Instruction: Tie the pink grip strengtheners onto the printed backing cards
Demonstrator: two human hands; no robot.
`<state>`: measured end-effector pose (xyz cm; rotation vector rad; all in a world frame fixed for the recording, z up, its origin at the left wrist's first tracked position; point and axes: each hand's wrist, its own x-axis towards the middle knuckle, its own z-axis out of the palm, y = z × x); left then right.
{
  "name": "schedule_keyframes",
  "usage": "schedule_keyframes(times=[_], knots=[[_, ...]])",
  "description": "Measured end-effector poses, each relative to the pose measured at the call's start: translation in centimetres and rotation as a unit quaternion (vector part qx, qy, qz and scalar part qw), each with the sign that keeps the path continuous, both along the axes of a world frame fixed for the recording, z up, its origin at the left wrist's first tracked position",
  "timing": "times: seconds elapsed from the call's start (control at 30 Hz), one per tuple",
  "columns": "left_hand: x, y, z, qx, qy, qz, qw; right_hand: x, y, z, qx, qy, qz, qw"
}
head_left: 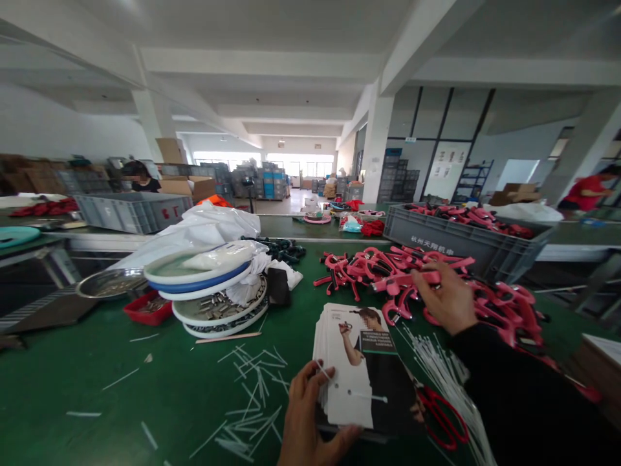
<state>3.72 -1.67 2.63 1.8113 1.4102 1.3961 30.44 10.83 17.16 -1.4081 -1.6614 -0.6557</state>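
My left hand (pixel 310 414) holds the left and near edges of a stack of printed cards (pixel 383 388), thumb at the bottom edge. A white cable tie (pixel 367 396) runs through holes in the top card. At the right, my right hand (pixel 449 301) has its fingers closed round a pink hand grip exerciser (pixel 395 282) at the pile of pink and black hand grips (pixel 359 265). Red-handled scissors (pixel 444 417) lie by the cards' right edge, partly under them. Alongside is a bundle of white cable ties (pixel 449 382), partly covered by my right sleeve.
Cut tie ends (pixel 257 382) litter the green table (pixel 160 401). Stacked round trays (pixel 213 285) with metal parts, a red dish (pixel 148 309) and a steel bowl (pixel 109 285) stand left. A grey crate (pixel 451 243) of hand grips is behind. Other people work farther off.
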Motion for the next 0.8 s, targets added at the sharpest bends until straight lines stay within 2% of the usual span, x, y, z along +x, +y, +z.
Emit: schedule_keyframes(times=[0.03,0.1,0.17,0.27,0.4,0.5,0.6,0.67,0.8], knots=[[0.0,0.0,0.1,-0.002,0.001,-0.002,1.000,-1.2,-0.8,-0.8,0.010,0.039,0.051,0.998],[0.0,-0.1,0.3,-0.007,0.007,-0.003,1.000,-3.5,-1.9,-2.4,0.005,0.076,0.111,0.991],[0.0,-0.1,0.4,-0.008,0.016,-0.001,1.000,-5.3,-2.7,-3.5,-0.007,0.080,0.130,0.988],[0.0,-0.1,0.5,-0.007,0.020,0.000,1.000,-6.7,-3.8,-4.1,-0.032,0.044,0.133,0.990],[-0.1,-0.2,0.8,-0.006,0.022,0.001,1.000,-7.4,-7.0,-3.9,-0.028,-0.109,0.095,0.989],[-0.4,-0.3,1.1,-0.016,0.047,-0.016,0.999,-7.6,-9.9,-4.2,-0.049,-0.168,0.096,0.980],[-0.6,-0.4,0.9,-0.019,0.054,-0.038,0.998,-7.4,-11.9,-5.2,-0.097,-0.172,0.119,0.973],[-0.5,-0.3,0.4,-0.005,0.021,-0.038,0.999,-7.1,-12.6,-6.0,-0.122,-0.161,0.141,0.969],[-0.1,-0.1,-0.7,0.017,-0.040,0.004,0.999,-6.3,-13.0,-6.8,-0.173,-0.111,0.175,0.963]])
